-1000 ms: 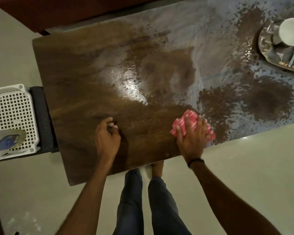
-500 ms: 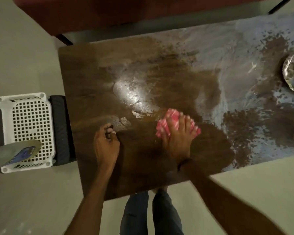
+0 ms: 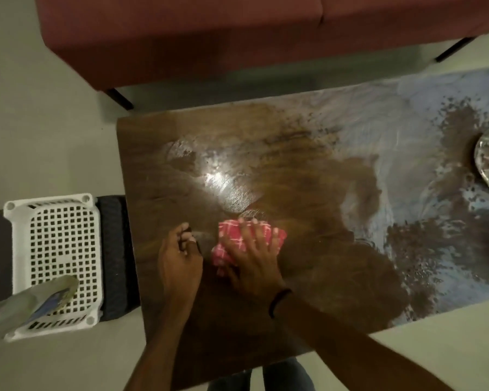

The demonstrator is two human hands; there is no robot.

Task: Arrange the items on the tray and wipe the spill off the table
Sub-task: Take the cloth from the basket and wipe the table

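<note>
At far left sits one white basket [image 3: 54, 244], off the table [image 3: 158, 153]. Centre frame, the left hand [image 3: 180, 259] rests on the wood, fingers curled in, bracing and gripping nothing. Just right of it, touching close, the right hand [image 3: 251, 258] is spread flat, pressing one pink checked cloth [image 3: 229, 239] down. Further right the spill [image 3: 407, 198] sprawls wet across the table, right up to one tray [image 3: 484, 162] cut off at the right edge. The risk: a soaked cloth smears liquid about, or sweeps it over the near edge onto the floor.
</note>
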